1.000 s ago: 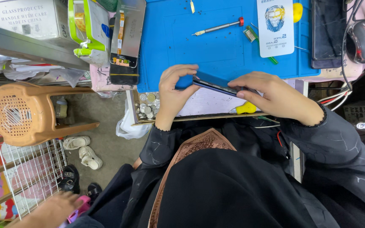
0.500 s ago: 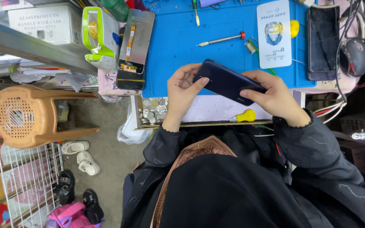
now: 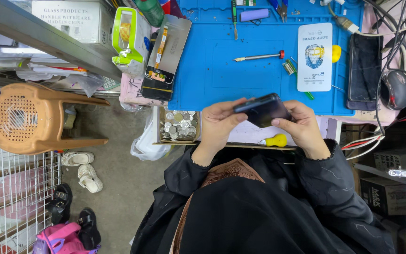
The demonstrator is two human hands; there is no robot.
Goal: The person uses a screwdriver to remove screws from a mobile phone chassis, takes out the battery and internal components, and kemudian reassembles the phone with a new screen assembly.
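Phone tipped up and drawn closer between both hands since the earlier frames.

Half a second back the dark phone (image 3: pixel 263 109) lay flatter over the mat's near edge; now it sits at the middle of the frame, its long axis running left to right with the right end a little lower, one long edge turned toward the camera. The left hand (image 3: pixel 218 123) pinches its left end, thumb on top and fingers curled beneath; the right hand (image 3: pixel 301 126) clasps the right end, fingertips (image 3: pixel 278 121) pressed on the near face. Both hands close on it about equally, neither one released. Behind it lies the blue work mat (image 3: pixel 222 70); below left, the coin tray (image 3: pixel 179 123).
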